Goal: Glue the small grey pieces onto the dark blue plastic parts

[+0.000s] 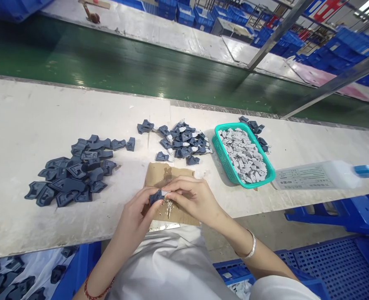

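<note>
The left hand [140, 208] pinches a dark piece [155, 197] between its thumb and fingers, closed down to the piece's width. The right hand [200, 198] has its fingertips nearly together on a small white bit [165, 193], at the right end of the dark piece. The two look like they touch, but fingers hide the join. They are held over brown paper [151, 173] at the near edge of the table [109, 108]. The dark piece's long way runs mostly left to right, and its white end points right.

A clear bottle [315, 176] lies on its side on the right, with its blue tip [367, 171] pointing right. Its label says "401" in big print, with Chinese writing; the small lines are too blurry to read. Big red letters [330, 9] at the top right are cut off, so I can't read the word.

A green basket [223, 160] full of white bits sits just left of the bottle. One dark pile [75, 171] is on the left. Another pile [184, 139], with white bits on it, is beyond the paper.
</note>
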`<move>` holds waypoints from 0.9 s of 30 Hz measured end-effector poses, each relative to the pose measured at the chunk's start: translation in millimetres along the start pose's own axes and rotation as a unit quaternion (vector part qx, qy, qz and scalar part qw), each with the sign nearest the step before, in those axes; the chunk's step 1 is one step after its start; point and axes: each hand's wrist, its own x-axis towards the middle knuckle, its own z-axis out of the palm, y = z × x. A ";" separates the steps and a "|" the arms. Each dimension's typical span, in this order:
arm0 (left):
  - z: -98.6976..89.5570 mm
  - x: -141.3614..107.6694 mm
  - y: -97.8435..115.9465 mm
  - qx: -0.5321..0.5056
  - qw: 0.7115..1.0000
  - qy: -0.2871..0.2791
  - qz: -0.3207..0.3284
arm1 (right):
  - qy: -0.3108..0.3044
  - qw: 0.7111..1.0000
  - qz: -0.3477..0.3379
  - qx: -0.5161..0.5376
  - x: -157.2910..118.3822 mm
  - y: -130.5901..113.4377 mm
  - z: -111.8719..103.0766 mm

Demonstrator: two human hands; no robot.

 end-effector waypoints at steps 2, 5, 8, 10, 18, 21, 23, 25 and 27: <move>0.1 0.4 0.8 -0.003 1.000 0.000 -0.004 | -0.017 1.000 -0.011 -0.024 1.4 -0.8 -1.6; 0.4 0.7 0.1 -0.015 1.000 0.005 -0.012 | -0.029 0.999 -0.017 -0.039 3.3 -1.4 -1.9; 0.7 -0.1 -2.9 -0.029 0.999 0.011 -0.015 | -0.032 0.998 -0.020 -0.047 4.1 -3.7 0.4; 0.7 -1.1 -5.1 -0.031 0.999 0.017 -0.015 | -0.034 0.998 -0.022 -0.049 4.7 -6.5 2.6; -27.0 13.4 21.9 0.083 0.997 0.007 0.003 | -0.036 0.999 -0.005 0.017 27.3 -14.0 -6.1; -51.6 37.6 37.1 0.219 0.974 0.051 0.021 | 0.043 0.998 -0.034 -0.003 47.8 -7.5 -13.4; -66.3 59.4 40.6 0.341 0.933 0.106 0.035 | 0.132 0.988 -0.053 -0.062 62.7 1.3 -14.8; -76.3 82.6 39.4 0.434 0.892 0.124 0.034 | 0.188 0.969 -0.061 -0.148 75.0 11.1 -13.0; -80.3 103.5 36.1 0.473 0.874 0.111 0.026 | 0.191 0.955 -0.056 -0.219 81.6 18.4 -10.1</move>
